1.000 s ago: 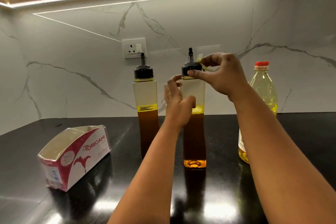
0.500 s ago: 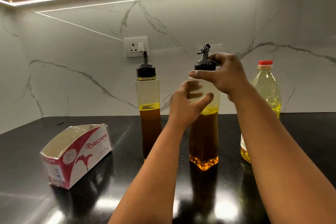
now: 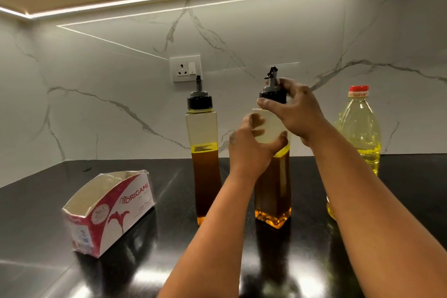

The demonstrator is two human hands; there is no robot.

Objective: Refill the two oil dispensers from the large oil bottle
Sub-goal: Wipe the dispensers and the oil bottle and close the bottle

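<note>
Right now both hands work on the nearer of two tall, square-sided clear plastic oil dispensers (image 3: 272, 191), which stands on the glossy black stone countertop (image 3: 48, 213) with one corner turned toward the camera. Its walls are smooth and transparent, and it holds dark amber oil to well above half its height, with a brighter yellow band at the surface and a golden glow at the thick base. The left hand (image 3: 251, 150) wraps around the empty upper part of the body, fingers curled on the far side and thumb pressed on the near face. The right hand (image 3: 294, 110) grips the round black plastic cap (image 3: 272, 97), thumb across the front and fingers curled behind; a slim grey pour spout (image 3: 272, 77) with a small flip lever sticks up above it.

Just to the left, apart from the hands, stands the second square clear dispenser (image 3: 204, 164), upright, with the same ribbed black cap and a straight grey spout. It is filled to about the same level with the same brownish oil topped by a yellow line.

On the right, partly hidden behind the right forearm, is the large rounded clear plastic oil bottle (image 3: 360, 133) with a red screw cap (image 3: 358, 91) and pale yellow oil filling roughly its lower half.

Toward the left edge lies an open-topped red and white cardboard box (image 3: 111, 213) printed "ORIGAMI"; what it holds cannot be seen. Behind everything rises a polished white marble-veined backsplash (image 3: 96, 80) carrying a white wall socket (image 3: 185, 68).
</note>
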